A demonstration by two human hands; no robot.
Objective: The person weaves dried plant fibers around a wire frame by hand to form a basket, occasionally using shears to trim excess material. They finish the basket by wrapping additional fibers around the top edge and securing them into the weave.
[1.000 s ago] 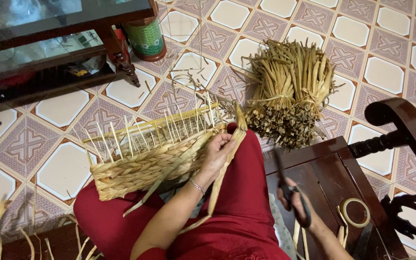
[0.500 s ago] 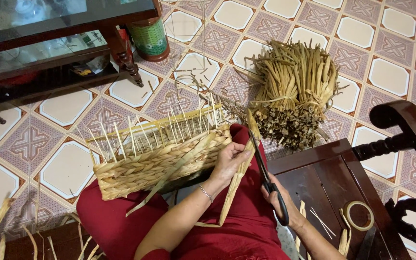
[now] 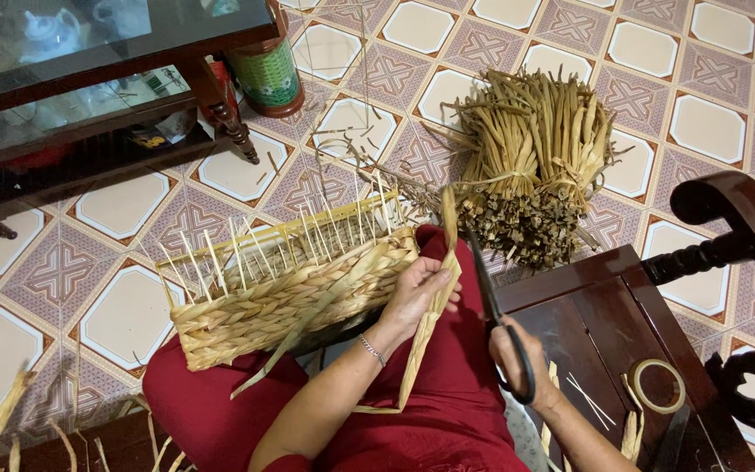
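Note:
A half-woven straw basket (image 3: 281, 288) rests on my lap, thin upright stakes sticking out of its rim. My left hand (image 3: 417, 293) presses against the basket's right end and pinches a flat dried straw strand (image 3: 437, 306) that rises past the basket and hangs down over my red trousers. My right hand (image 3: 517, 350) holds black scissors (image 3: 493, 306), blades open and pointing up beside the strand's upper part, close to it.
A tied bundle of dried straw (image 3: 535, 157) lies on the tiled floor ahead. A dark wooden chair (image 3: 622, 323) with a tape roll (image 3: 657, 386) stands at right. A glass-topped table (image 3: 89, 79) and a green container (image 3: 268, 74) stand at upper left.
My right hand has lifted the scissors from beside my lap up to the strand held by my left hand. The basket has stayed on my lap.

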